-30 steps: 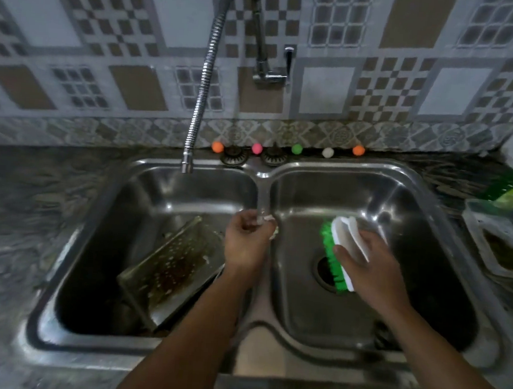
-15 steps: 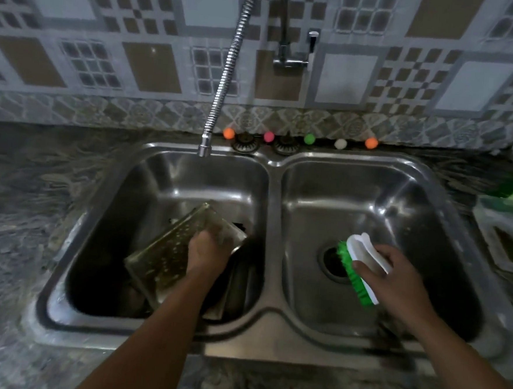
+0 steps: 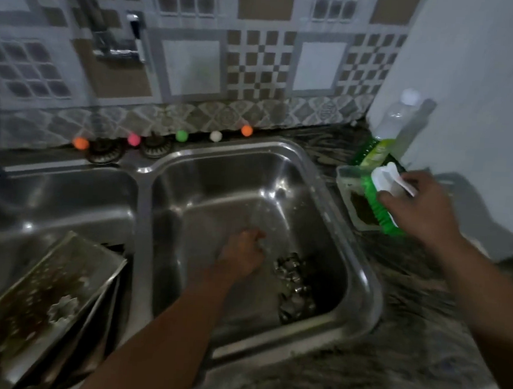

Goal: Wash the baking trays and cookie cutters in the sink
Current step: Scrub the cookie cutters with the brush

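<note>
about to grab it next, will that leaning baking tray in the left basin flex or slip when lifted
The baking tray looks like thin rigid metal, so probably stiff and light. It leans on edge against others, so it may slide or clatter. Greasy residue suggests a slippery grip.

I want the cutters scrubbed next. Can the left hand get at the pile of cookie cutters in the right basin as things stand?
Probably yes. The left hand is already down in the right basin, just beside the cookie cutters, and nothing lies between them.
</note>
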